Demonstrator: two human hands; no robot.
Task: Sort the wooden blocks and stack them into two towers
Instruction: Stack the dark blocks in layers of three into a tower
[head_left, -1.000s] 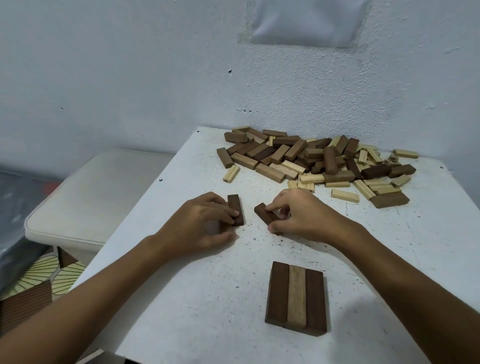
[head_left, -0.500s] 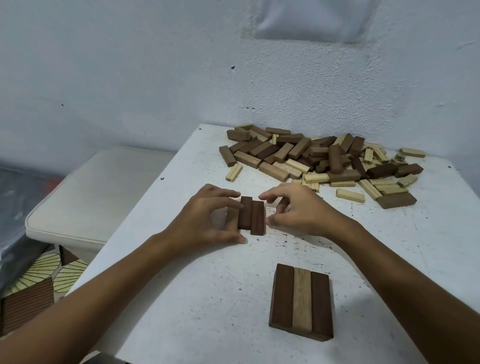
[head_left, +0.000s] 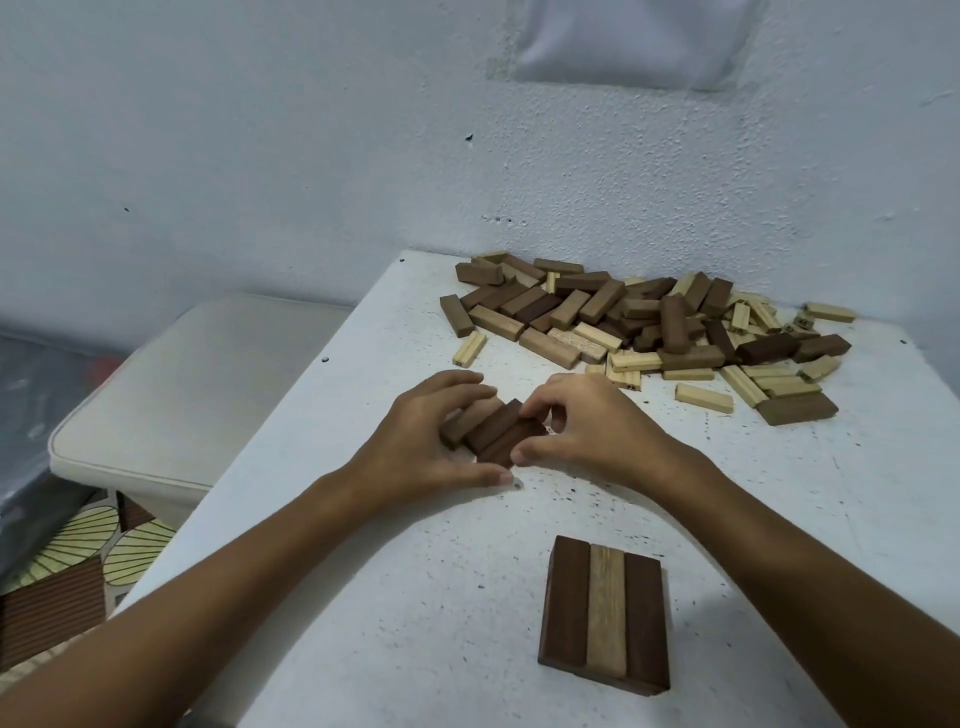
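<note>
white table (head_left: 779, 519) with dark specks all over, shoved right up against a rough pale blue wall (head_left: 260, 130). a white sheet (head_left: 628, 41) is stuck up top on it. cream cushioned seat (head_left: 182, 395) off to the left, leaf-pattern floor (head_left: 104, 540) below

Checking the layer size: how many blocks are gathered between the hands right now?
3, side by side: a lighter brown block by the left hand, two dark blocks toward the right hand. Fingers may hide more.

A home room, by the looks: rough painted wall (head_left: 260, 156), speckled white table (head_left: 415, 597) pushed into the corner, cushioned stool (head_left: 171, 395) alongside, leaf-patterned mat (head_left: 98, 540) on the floor.
</note>
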